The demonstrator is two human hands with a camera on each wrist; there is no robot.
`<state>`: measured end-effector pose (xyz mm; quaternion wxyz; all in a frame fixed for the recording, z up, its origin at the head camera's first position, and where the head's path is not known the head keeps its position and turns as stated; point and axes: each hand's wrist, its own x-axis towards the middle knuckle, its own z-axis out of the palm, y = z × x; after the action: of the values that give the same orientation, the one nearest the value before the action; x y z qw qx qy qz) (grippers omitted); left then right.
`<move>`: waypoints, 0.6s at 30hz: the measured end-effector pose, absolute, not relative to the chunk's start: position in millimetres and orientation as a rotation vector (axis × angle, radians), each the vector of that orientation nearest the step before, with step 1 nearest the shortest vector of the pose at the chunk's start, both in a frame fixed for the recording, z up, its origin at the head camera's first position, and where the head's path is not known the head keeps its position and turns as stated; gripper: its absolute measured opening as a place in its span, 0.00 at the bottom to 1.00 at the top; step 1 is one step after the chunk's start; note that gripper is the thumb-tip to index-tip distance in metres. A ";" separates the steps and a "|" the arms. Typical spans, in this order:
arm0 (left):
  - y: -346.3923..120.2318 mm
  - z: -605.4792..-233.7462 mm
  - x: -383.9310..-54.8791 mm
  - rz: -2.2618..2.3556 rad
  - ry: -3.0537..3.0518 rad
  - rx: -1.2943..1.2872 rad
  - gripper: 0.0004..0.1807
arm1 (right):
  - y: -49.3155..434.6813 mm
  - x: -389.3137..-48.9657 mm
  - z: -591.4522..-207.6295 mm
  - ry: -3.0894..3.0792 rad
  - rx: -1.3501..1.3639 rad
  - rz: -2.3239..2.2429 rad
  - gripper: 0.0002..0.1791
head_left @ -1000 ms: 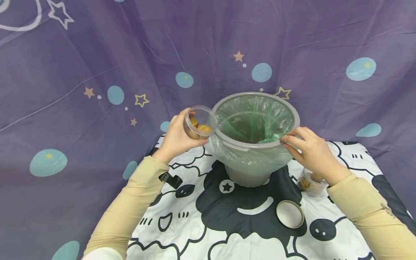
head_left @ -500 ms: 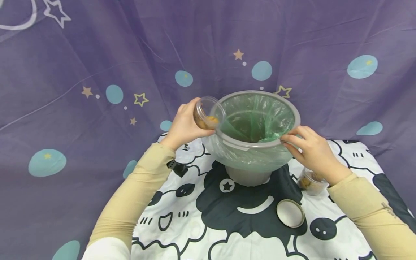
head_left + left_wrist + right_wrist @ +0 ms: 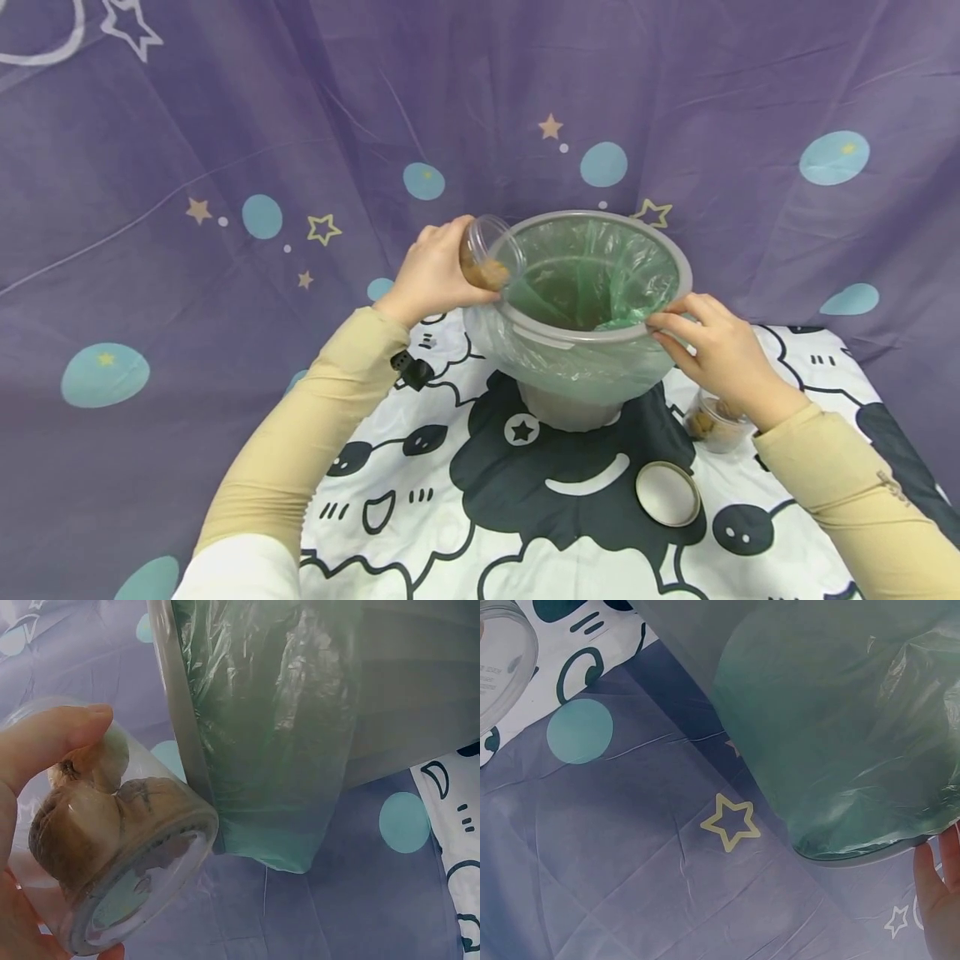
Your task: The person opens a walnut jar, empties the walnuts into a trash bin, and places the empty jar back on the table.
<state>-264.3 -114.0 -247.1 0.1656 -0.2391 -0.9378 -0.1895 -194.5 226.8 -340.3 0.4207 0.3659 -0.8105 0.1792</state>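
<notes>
In the head view my left hand (image 3: 438,275) grips a clear plastic jar (image 3: 487,233), tipped sideways with its open mouth over the left rim of a grey trash can (image 3: 570,410). Several brown, rounded, wrinkled lumps (image 3: 82,825) lie inside the jar, as the left wrist view shows; their kind is unclear. A green translucent trash bag (image 3: 581,367) lines the can and folds over its rim. On the can's right side, my right hand (image 3: 716,346) pinches the rim and bag between thumb and fingers. Only its fingers (image 3: 951,859) and part of the palm show in the right wrist view.
A second clear jar (image 3: 720,425) with brown pieces stands below my right wrist, partly hidden. In front of the can lies a round lid (image 3: 667,494). White cloth with black cartoon prints (image 3: 420,533) covers the surface; a purple curtain (image 3: 480,100) hangs behind.
My left hand has moved right and slightly up, bringing the jar to the can's rim and tipping it further. The lumps have shifted toward its mouth. My right hand stays at the rim.
</notes>
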 end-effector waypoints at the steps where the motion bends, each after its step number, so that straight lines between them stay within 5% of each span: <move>1: -113.2 -246.2 -264.5 -0.526 -2.677 -0.680 0.52 | 226.9 -194.5 -340.6 -2.032 0.916 0.450 0.25; 18: -106.7 -241.0 -268.6 -0.157 -2.704 -0.697 0.56 | 229.6 -194.5 -342.2 -2.062 0.924 0.443 0.22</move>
<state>-268.6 -106.7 -241.0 0.1714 -0.2456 -0.9525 -0.0552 -194.5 229.6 -342.2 0.4073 0.3664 -0.8179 0.1757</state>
